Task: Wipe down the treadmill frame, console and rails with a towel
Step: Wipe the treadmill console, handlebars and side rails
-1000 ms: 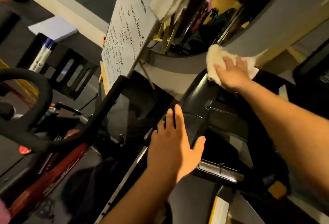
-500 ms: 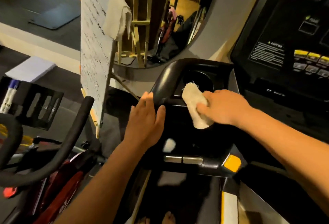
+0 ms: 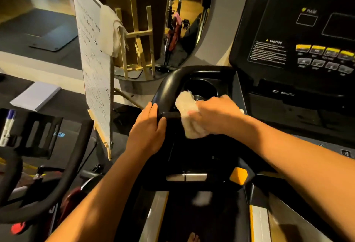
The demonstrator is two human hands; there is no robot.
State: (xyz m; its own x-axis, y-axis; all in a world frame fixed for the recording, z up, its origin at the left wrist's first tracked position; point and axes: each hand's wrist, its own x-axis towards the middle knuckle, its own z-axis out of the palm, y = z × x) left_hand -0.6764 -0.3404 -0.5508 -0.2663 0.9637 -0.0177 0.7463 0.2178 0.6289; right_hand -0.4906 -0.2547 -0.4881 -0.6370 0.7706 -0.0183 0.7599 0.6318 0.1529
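A black treadmill fills the right half of the view, with its console [image 3: 299, 36] at the upper right and a curved black rail [image 3: 169, 88] around a cup holder [image 3: 201, 88] at the centre. My right hand [image 3: 217, 115] grips a bunched cream towel [image 3: 187, 113] and presses it against the tray just below the cup holder. My left hand [image 3: 148, 132] rests on the rail's lower left end, thumb hooked over its inner side. The treadmill's silver grip sensor [image 3: 186, 176] shows below my hands.
A whiteboard on a wooden easel [image 3: 94, 72] stands to the left, with a second cloth [image 3: 111, 30] draped over it. An exercise bike's black handlebar [image 3: 48, 193] curves at the lower left. A round wall mirror [image 3: 172, 24] hangs behind.
My head has turned right, bringing the console into view. My right hand pulled the towel from the rail's far end to the tray by the cup holder. My left hand slid up the rail.
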